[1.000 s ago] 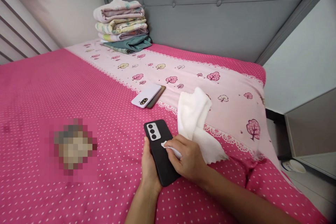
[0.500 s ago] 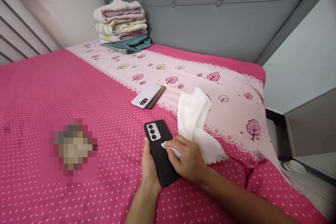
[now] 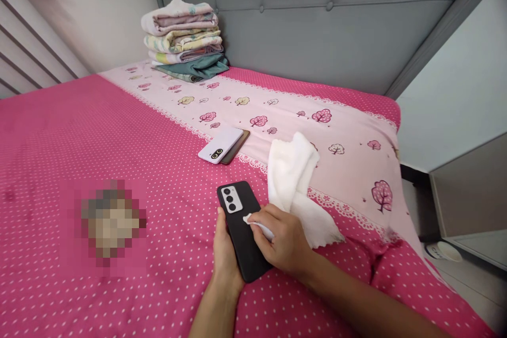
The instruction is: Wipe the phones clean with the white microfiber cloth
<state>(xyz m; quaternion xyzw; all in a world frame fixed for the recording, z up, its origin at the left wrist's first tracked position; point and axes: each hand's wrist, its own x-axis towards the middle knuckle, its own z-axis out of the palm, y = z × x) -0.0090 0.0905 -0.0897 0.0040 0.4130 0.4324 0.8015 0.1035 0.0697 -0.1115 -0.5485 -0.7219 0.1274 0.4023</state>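
A black phone (image 3: pixel 249 253) with a pale camera panel of three lenses rests in my left hand (image 3: pixel 225 259), its back facing up. The left thumb lies along the phone's side edge; the other fingers are hidden beneath it. My right hand (image 3: pixel 283 237) is closed on a small white wipe (image 3: pixel 266 231), pressed against the phone's back below the camera panel. Just behind my right hand lies a crumpled white cloth (image 3: pixel 291 169). Farther off, a lavender phone (image 3: pixel 222 143) lies partly over a darker, brownish flat phone-like object (image 3: pixel 236 149).
Pink dotted bedding (image 3: pixel 166 195) with a tree-print band (image 3: pixel 293 132) covers the bed. Folded fabrics (image 3: pixel 184 31) are stacked by the grey headboard (image 3: pixel 277 42). A blurred-out patch (image 3: pixel 114 224) is at left. On the floor at right stands a white tub (image 3: pixel 443 251).
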